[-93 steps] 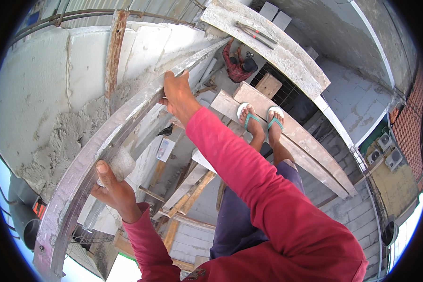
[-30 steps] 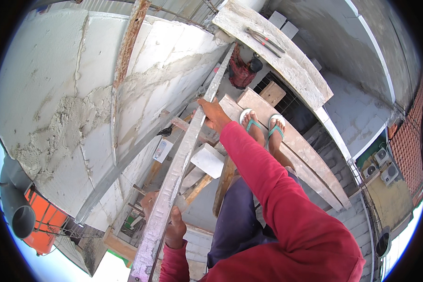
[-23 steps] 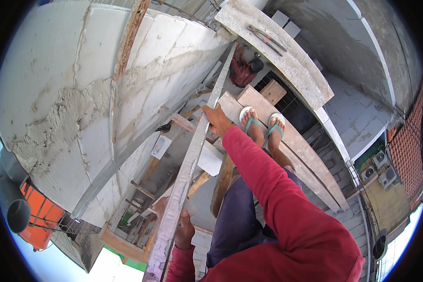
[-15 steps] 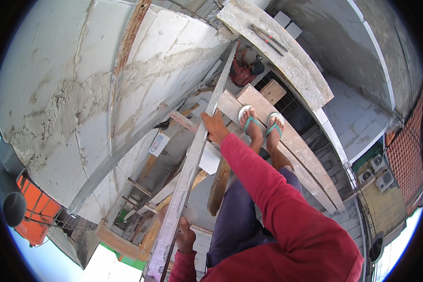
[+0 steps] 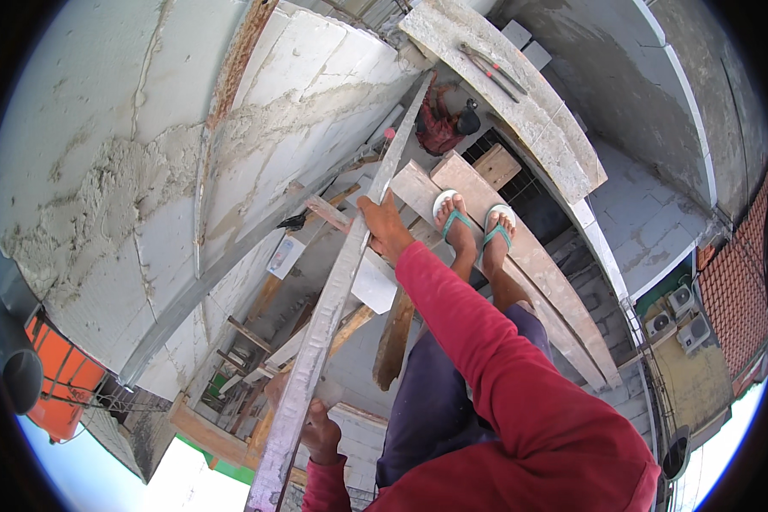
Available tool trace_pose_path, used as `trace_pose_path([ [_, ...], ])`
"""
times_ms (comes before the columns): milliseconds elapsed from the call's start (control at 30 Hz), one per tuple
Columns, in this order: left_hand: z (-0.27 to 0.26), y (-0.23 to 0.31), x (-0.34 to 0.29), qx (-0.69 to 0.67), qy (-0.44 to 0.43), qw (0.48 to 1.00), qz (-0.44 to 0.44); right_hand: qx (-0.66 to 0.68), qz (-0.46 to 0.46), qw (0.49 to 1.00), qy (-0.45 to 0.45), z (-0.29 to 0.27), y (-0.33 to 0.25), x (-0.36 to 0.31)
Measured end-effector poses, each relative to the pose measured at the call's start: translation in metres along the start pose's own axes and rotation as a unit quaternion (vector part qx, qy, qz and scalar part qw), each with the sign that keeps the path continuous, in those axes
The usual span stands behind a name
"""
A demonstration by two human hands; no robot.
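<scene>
A long, straight grey bar (image 5: 324,320), which looks like a metal straightedge, slants from the lower edge up to the far corner by the wall. My right hand (image 5: 386,224) grips it near the middle, fingers wrapped over it. Lower down, my left hand (image 5: 319,433) holds the same bar from its right side; its fingertips are partly hidden behind the bar. My feet, in flip-flops (image 5: 452,218), stand on wooden planks (image 5: 542,264) laid side by side. The pale block wall (image 5: 299,94), smeared with mortar, rises left of the bar.
A co-worker (image 5: 442,128) in a dark red top is below, near the bar's far end. Pincers (image 5: 493,72) with red grips lie on a concrete ledge (image 5: 546,119). Timbers (image 5: 392,341) and a lower floor show beneath me. An orange tank (image 5: 60,375) stands far left.
The bar has shifted a little to the left, most at its near end. Both my hands have moved with it and keep their hold. My feet stay in place.
</scene>
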State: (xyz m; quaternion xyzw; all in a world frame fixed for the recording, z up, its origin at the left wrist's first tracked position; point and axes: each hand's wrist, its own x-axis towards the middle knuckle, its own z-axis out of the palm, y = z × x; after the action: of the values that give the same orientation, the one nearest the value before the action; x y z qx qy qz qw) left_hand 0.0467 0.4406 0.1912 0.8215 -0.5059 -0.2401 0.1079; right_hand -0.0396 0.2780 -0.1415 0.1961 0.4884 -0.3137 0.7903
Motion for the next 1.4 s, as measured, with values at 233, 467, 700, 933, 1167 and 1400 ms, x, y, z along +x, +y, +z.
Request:
trace_pose_path([
  [233,-0.008,0.007,0.015,0.008,0.043,0.999,-0.005,-0.012,-0.002,1.000,0.002,0.015,-0.012,0.009],
  [467,-0.004,0.026,0.025,-0.040,0.051,0.998,-0.018,-0.003,-0.013,1.000,0.000,0.016,-0.014,0.013],
  [700,-0.009,0.048,0.060,-0.004,0.056,0.997,0.050,0.054,-0.013,0.998,-0.010,0.046,-0.063,-0.028],
  [933,-0.008,0.075,0.080,0.000,0.049,0.996,0.078,0.050,-0.034,0.998,-0.026,0.038,-0.074,-0.004],
  [1167,-0.004,0.085,0.085,0.012,0.057,0.995,0.086,0.030,-0.025,0.999,-0.019,0.034,-0.074,0.013],
  [1400,-0.003,0.079,0.085,0.001,0.070,0.993,0.092,0.025,-0.020,0.999,-0.031,0.036,-0.079,0.006],
])
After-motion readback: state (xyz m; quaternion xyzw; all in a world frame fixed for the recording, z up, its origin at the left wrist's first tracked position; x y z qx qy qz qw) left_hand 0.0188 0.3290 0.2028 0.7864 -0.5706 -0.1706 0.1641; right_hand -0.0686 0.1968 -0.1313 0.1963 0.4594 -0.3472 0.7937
